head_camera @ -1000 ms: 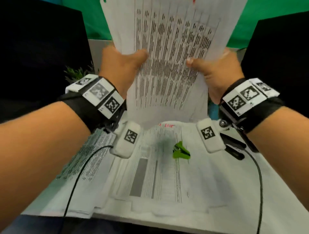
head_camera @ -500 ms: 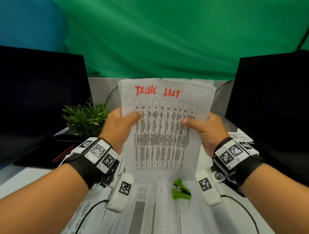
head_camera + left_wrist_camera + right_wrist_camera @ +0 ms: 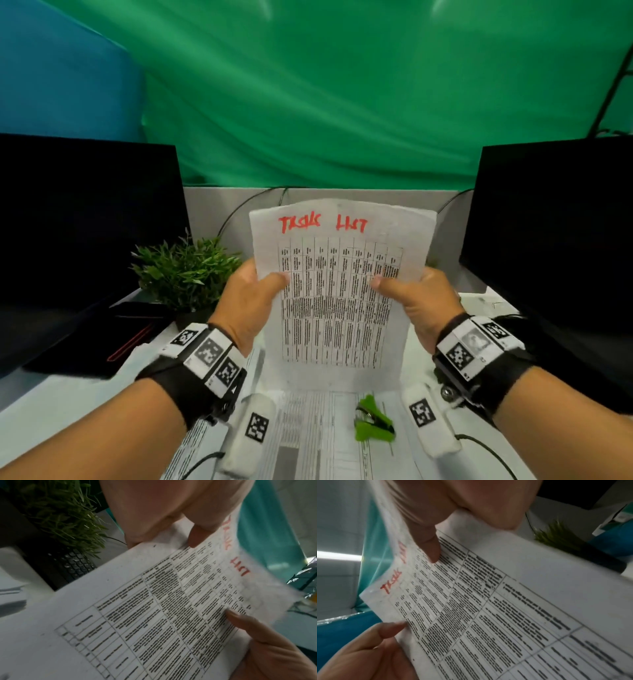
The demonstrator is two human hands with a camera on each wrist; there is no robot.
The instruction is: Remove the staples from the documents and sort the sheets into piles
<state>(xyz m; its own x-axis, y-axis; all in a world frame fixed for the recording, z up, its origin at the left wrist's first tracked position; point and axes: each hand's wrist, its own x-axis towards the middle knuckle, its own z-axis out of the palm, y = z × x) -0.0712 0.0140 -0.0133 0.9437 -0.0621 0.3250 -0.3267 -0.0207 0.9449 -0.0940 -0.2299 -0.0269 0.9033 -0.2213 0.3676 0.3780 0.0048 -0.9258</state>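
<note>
I hold a printed document (image 3: 337, 294) upright in front of me; red handwriting heads it above a dense table. My left hand (image 3: 251, 298) grips its left edge, thumb on the front. My right hand (image 3: 411, 296) grips the right edge the same way. In the left wrist view the document (image 3: 154, 615) fills the frame under my left hand (image 3: 171, 520), with the other hand's thumb at lower right. The right wrist view shows the document (image 3: 488, 615) pinched by my right hand (image 3: 453, 513). A green staple remover (image 3: 371, 419) lies on papers (image 3: 308, 438) spread on the desk below.
Dark monitors stand at left (image 3: 85, 219) and right (image 3: 555, 222). A small potted plant (image 3: 186, 270) sits behind my left hand. A black keyboard (image 3: 73, 562) lies by the plant. A grey partition (image 3: 219, 209) and green backdrop rise behind the desk.
The document has come down from close to my face to upright at arm's length, and my view has tipped up from the desk. Both hands keep their hold on its edges.
</note>
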